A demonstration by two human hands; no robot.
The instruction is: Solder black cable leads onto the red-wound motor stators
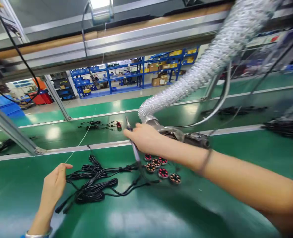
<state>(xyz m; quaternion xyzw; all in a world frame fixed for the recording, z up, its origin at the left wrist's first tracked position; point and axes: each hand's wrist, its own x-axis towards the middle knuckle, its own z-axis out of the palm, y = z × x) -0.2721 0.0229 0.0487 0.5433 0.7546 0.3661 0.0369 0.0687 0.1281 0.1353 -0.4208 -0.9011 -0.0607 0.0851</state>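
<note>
My left hand [54,183] pinches the end of a thin solder wire [83,138], left of the cables. The wire slants up and away from my fingers. In my right hand [146,138] is a soldering iron [136,152], its metal tip pointing up and away from me and its cord trailing down. Below and beyond my right wrist lie several small round motor stators [163,173] with red or copper-coloured windings. Bundled black cables [92,191] spread over the green bench between my hands, some leads running toward the stators.
A silver flexible duct [186,81] comes down from the upper right, its mouth close behind my right hand. Dark equipment [197,139] sits beyond my forearm. A metal rail [111,144] crosses the bench; past it lie another stator [119,125] and cables. A spool [102,16] hangs overhead.
</note>
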